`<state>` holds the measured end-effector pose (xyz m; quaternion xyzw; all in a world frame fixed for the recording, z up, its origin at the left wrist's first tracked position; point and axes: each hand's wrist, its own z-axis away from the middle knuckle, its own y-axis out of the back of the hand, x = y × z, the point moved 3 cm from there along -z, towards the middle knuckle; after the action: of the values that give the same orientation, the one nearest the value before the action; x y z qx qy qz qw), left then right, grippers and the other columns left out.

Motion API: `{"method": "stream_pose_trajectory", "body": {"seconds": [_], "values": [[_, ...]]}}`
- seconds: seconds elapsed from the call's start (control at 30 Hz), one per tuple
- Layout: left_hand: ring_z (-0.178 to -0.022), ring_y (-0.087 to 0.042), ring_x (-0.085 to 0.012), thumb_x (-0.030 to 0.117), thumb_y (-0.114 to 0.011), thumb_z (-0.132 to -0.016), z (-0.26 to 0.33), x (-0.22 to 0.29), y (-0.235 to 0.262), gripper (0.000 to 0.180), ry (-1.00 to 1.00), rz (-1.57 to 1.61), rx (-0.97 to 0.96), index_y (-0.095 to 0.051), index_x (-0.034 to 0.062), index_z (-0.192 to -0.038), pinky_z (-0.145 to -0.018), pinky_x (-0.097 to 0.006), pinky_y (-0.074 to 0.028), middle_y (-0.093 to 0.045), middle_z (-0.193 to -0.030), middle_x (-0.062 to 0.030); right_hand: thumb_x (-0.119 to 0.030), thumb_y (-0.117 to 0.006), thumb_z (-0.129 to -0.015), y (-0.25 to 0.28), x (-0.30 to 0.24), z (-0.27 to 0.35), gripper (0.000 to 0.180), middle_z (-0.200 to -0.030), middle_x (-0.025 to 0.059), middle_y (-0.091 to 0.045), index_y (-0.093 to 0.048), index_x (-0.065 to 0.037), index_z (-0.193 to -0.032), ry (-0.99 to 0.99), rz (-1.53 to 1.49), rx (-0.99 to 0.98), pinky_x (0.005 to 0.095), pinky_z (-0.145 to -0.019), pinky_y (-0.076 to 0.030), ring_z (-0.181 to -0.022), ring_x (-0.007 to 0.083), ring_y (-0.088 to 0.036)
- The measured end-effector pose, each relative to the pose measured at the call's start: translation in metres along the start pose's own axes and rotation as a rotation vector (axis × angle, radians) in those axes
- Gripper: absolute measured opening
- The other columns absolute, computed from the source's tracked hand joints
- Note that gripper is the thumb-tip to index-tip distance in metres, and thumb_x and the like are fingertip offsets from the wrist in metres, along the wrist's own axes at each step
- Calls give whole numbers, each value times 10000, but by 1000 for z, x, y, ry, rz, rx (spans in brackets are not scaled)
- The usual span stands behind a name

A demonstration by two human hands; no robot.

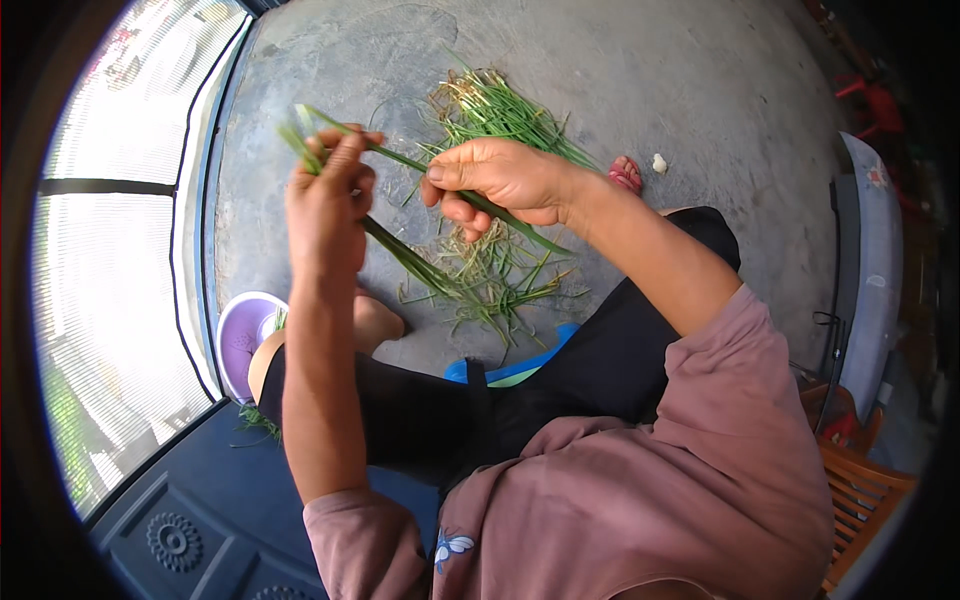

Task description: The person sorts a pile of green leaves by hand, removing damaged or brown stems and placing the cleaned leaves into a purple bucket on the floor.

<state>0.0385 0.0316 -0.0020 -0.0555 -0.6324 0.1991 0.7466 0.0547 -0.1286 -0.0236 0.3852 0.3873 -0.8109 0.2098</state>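
Well apart from the blue frame (206, 220), both hands (330, 205) (505, 182) hold stalks (408, 258).

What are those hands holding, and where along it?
The left grip holds green stalks partway along; the right grip pinches a long green leaf, also partway along.

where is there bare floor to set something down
The concrete floor is bare right of the small white lump and beyond the pile of green stalks. It's crowded at centre, with that pile and loose trimmings nearer the knees; a purple basin occupies the left.
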Motion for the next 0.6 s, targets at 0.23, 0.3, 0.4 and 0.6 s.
{"method": "stream_pose_trajectory", "body": {"seconds": [0.23,0.3,0.4,0.6], "values": [[-540,-400,-25,73,-501,-852,-19,44,46,99,-115,56,158,-514,29,-940,-378,-128,-249,-555,-896,-68,-224,-402,-908,4,2,6,245,-523,-6,-430,-498,-18,-818,11,-19,-40,254,-511,-406,-437,71,-386],[-533,-409,-42,65,-540,-827,-21,49,57,85,-174,90,162,-519,36,-904,-375,-131,-244,-577,-862,-85,-222,-403,-907,6,3,7,242,-515,-5,-427,-500,-21,-814,0,-57,-33,252,-507,-405,-436,71,-388],[-541,-428,-46,65,-521,-840,-27,64,88,75,-245,182,181,-506,25,-902,-378,-130,-265,-571,-865,-88,-221,-410,-905,8,7,7,238,-518,-7,-431,-507,-24,-812,-15,-37,-26,248,-493,-410,-424,68,-387],[-561,-443,-51,84,-486,-863,-28,85,125,112,-314,178,232,-468,8,-944,-382,-140,-301,-536,-856,-88,-215,-420,-900,16,14,10,228,-520,-10,-439,-511,-25,-812,-70,1,39,244,-485,-414,-418,62,-393]]}}
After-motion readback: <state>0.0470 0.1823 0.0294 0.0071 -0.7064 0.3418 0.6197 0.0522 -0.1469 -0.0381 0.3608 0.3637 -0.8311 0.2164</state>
